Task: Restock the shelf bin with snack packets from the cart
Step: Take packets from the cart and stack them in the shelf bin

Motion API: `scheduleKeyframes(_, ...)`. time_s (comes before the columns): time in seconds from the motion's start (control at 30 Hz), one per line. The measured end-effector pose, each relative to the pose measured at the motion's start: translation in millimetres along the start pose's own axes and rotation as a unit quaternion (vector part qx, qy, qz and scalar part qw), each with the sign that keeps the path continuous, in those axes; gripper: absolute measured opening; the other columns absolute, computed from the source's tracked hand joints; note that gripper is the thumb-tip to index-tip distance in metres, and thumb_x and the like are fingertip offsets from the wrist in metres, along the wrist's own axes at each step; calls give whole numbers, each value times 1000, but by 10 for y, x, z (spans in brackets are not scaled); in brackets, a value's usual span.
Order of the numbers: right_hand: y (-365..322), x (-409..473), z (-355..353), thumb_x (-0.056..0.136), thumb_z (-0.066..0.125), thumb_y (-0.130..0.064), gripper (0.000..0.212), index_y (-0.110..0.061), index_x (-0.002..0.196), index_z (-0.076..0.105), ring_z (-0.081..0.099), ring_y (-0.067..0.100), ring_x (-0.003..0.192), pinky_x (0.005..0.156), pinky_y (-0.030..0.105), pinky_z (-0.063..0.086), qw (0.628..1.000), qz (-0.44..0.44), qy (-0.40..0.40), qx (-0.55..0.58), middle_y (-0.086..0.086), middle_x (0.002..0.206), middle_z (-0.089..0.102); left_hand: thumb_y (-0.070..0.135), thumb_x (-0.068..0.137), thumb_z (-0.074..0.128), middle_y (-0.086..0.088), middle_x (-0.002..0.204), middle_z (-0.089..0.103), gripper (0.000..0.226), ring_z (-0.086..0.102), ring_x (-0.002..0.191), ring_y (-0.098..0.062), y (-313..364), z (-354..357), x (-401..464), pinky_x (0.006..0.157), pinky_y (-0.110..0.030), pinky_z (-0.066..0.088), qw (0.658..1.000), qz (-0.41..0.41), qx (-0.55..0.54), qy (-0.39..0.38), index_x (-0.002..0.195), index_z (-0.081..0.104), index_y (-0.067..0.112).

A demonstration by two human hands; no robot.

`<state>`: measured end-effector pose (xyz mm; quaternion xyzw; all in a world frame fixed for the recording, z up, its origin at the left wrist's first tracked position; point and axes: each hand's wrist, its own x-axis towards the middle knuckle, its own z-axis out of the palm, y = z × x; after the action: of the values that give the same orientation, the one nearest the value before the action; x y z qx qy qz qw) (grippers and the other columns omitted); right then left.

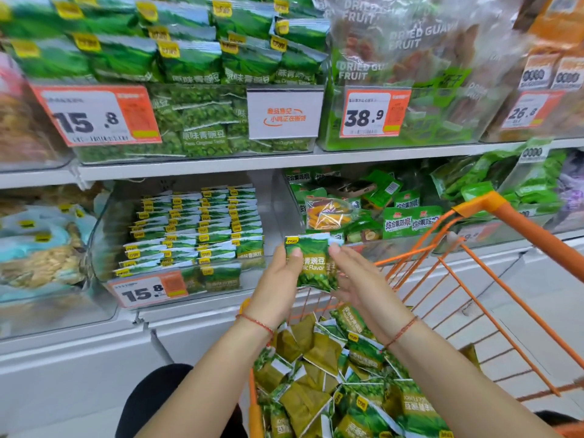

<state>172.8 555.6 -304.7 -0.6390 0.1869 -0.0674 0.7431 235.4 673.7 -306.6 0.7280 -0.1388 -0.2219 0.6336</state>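
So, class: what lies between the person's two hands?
In the head view, a green snack packet: the left hand grips its left edge, the right hand touches its right.

The green foil snack packet (313, 263) reads "Flavor"; orange-edged shelf price tags read "15.8" (94, 116) and "38.9" (374, 112); clear bags (407, 39) read "DRIED GUAVA FRUIT".

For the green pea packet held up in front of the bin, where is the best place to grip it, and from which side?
Probably by its two side edges, upper half, coming in from left and right. The green pea packet stands upright and flat, face to the camera. The left hand already pinches its left edge, thumb on the front; the right hand meets the right edge.
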Motion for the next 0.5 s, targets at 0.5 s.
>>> scheduleKeyframes(0.5, -379, 880, 628, 70, 83, -25, 53, -17, 110, 49, 59, 11, 91, 74, 18, 49, 934, -88, -74, -339, -4, 100, 63, 42, 100, 32, 8, 151, 31, 46, 42, 122, -7, -25, -857, 456, 97, -24, 31, 996, 58, 33, 56, 145, 25, 40)
